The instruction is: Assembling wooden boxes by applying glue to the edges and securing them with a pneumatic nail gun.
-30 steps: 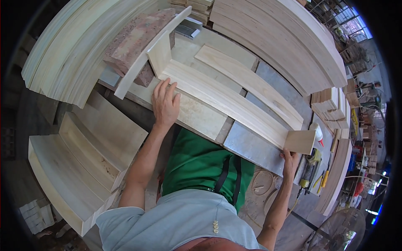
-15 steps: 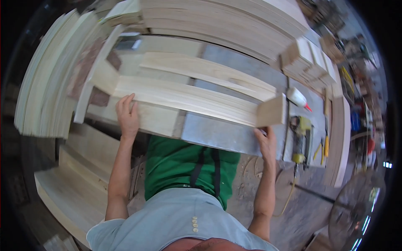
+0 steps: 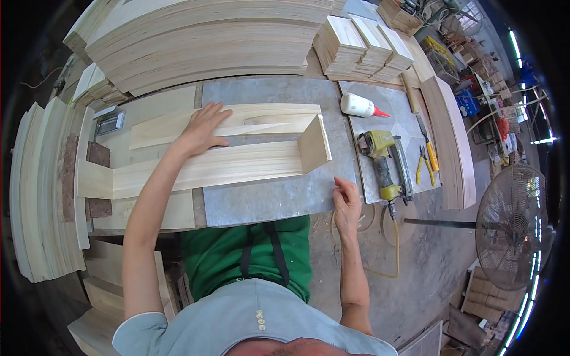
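Observation:
A wooden assembly lies on the worktable, with a long pale board (image 3: 249, 165), an upright end piece (image 3: 314, 145) at its right and a short end board (image 3: 95, 180) at its left. A long narrow crosspiece (image 3: 83, 207) runs past that left end. Beyond the long board lies a second long board (image 3: 273, 118). My left hand (image 3: 205, 130) rests on this second board, fingers spread and palm down. My right hand (image 3: 347, 202) hovers by the table's front edge, right of the end piece and apart from it. Its fingers are loosely bent, with nothing visible in them.
To the right lie a nail gun (image 3: 386, 166) with a yellow hose (image 3: 396, 249), a white glue bottle (image 3: 359, 105), pliers (image 3: 425, 166) and a yellow-handled tool (image 3: 431, 155). Stacked boards (image 3: 208, 47) stand behind, more boards (image 3: 44, 190) at left. A fan (image 3: 515, 225) stands right.
My left hand has moved from the assembly's near edge to the far board. My right hand has let go of the end piece's corner. The assembly now sits flatter, and the view has shifted rightward.

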`<state>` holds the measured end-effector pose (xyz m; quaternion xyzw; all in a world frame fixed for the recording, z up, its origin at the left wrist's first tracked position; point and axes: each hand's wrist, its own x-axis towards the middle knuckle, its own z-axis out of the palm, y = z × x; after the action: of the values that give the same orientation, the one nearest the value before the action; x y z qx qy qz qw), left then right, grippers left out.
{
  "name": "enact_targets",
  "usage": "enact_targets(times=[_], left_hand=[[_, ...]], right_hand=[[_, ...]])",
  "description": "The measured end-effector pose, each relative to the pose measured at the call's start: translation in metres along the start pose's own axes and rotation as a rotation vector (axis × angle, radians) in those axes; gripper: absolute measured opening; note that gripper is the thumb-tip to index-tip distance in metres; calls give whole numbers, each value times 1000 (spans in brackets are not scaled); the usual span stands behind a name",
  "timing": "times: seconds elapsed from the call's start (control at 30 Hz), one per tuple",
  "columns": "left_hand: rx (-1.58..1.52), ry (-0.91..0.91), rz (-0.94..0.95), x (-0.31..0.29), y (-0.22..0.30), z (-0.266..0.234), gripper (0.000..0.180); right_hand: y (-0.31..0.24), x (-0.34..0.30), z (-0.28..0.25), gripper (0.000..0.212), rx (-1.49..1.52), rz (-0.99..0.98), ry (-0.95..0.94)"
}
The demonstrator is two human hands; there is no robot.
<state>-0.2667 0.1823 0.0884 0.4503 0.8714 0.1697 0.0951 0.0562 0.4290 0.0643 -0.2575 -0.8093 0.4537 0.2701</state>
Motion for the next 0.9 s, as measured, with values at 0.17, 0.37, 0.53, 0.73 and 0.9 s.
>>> enact_targets(times=[0.17, 0.37, 0.53, 0.73, 0.9], left_hand=[[15, -103, -2, 16, -13, -12, 76], [-85, -22, 99, 24, -22, -21, 54], [-63, 183, 84, 38, -21, -35, 29], [-37, 519, 209, 36, -7, -73, 21], [-149, 475, 194, 5, 26, -121, 24]], right_hand=[[-14, -1, -5, 16, 332, 311, -6], [-38, 13, -15, 21, 373, 184, 23], [-71, 27, -29, 21, 376, 84, 83], [-108, 46, -38, 21, 353, -73, 145], [-148, 67, -37, 19, 377, -220, 116]])
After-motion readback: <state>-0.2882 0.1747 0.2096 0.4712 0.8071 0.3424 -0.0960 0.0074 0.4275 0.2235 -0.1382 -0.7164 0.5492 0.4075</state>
